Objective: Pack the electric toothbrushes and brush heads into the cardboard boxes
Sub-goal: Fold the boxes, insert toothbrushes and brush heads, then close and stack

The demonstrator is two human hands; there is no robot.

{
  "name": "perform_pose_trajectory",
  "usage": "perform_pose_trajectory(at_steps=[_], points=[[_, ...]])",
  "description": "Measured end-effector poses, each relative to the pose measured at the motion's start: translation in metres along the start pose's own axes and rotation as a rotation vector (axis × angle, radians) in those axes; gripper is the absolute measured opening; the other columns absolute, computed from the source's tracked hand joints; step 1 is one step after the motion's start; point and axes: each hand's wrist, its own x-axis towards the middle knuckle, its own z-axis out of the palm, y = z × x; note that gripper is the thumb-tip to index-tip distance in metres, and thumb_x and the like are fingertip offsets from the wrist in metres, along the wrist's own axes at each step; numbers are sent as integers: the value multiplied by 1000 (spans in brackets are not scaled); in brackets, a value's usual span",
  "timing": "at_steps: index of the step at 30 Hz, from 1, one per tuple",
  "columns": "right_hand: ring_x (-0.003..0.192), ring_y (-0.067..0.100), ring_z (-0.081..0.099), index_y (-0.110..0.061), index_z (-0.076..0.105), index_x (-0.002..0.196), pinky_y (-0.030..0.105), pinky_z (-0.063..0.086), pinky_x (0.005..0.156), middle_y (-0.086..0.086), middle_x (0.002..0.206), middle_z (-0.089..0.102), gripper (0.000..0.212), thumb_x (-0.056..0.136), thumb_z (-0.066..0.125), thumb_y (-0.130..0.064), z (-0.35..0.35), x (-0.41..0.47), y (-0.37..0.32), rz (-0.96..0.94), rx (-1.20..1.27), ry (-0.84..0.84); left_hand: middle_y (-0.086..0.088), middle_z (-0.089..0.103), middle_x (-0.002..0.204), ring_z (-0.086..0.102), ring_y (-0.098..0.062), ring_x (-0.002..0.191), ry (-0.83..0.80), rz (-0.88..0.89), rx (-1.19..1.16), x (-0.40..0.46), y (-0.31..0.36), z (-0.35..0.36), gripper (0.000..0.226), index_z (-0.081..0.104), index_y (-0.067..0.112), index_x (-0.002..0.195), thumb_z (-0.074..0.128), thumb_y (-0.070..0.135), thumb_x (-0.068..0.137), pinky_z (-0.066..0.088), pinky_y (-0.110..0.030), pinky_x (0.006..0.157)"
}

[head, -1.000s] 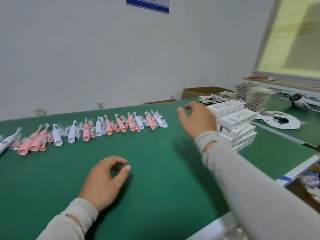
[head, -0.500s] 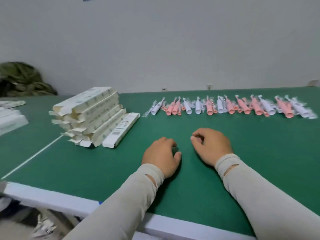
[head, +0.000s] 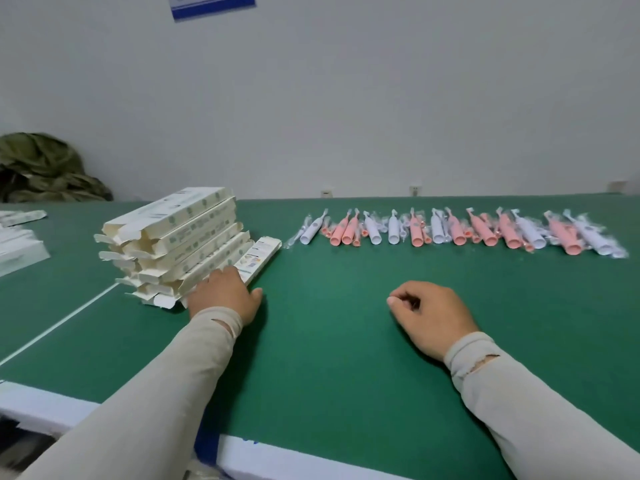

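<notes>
Item: packing bench, green table [head: 329,358], seen from the head camera. Stack of cardboard boxes [head: 180,237], centre left of the frame: flat-sided white cartons piled several high, end flaps open and pointing toward the lower left, long axes running from lower left to upper right. One single box [head: 258,259] lies flat against the right foot of the stack, on the same slant. Row of electric toothbrushes [head: 460,232], pink and white, each with small bagged brush heads [head: 401,233] tucked between, spread across the upper right of the frame; their long axes run roughly away from the viewer, butt ends nearer. Left hand [head: 225,292]: at the near corner of the stack, fingers reaching onto the lowest boxes, fingertips hidden, so whether it grips or merely touches cannot be told. Right hand [head: 433,315]: resting on the table centre right, fingers loosely curled, holding nothing. Governing relation: the boxes lie directly under and beyond the left hand, so that hand is the nearer for drawing one out along its slanted length; the toothbrushes lie beyond and above the right hand, well apart from it, a forward reach. Nothing appears packed yet. Also present: green cloth bundle [head: 45,168], upper left; further white cartons [head: 17,247] at the left edge.
</notes>
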Motion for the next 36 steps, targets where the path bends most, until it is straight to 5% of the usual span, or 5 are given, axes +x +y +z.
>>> perform_pose_trajectory(at_steps=[10, 14, 22, 30, 36], points=[[68, 2, 60, -32, 69, 75, 24, 51, 66, -23, 75, 66, 14, 88, 67, -31, -3, 3, 4, -6, 169, 61, -10, 63, 101, 61, -28, 81, 47, -241, -730, 12, 10, 1, 41, 48, 17, 106, 74, 36, 82, 42, -32, 66], [66, -2, 61, -31, 71, 81, 9, 46, 62, -19, 77, 70, 9, 90, 71, -27, 4, 10, 2, 42, 503, 92, 6, 60, 105, 63, -11, 83, -84, 96, -1239, -28, 57, -6, 50, 47, 24, 114, 82, 30, 78, 45, -25, 61], [57, 11, 60, -30, 60, 109, 28, 46, 48, -3, 90, 75, 40, 81, 61, -59, -44, 25, 28, 514, 986, 457, 11, 66, 117, 63, -5, 106, -428, 742, -1036, -47, 124, 4, 54, 58, 28, 117, 88, 19, 73, 48, -22, 99], [51, 12, 64, -8, 60, 104, 24, 48, 43, 2, 68, 74, 19, 95, 63, -25, -43, 30, 39, 558, 1116, 296, -3, 71, 120, 68, -18, 107, -444, 384, -1883, -37, 126, 21, 56, 61, 15, 124, 82, 24, 72, 58, -32, 81], [58, 13, 65, -12, 63, 102, 28, 53, 52, 2, 82, 76, 24, 98, 60, -35, -33, 26, 25, 506, 1042, 86, 2, 67, 122, 62, -16, 101, -503, 255, -2023, -23, 118, 21, 49, 57, 25, 131, 62, 45, 86, 45, -35, 81]])
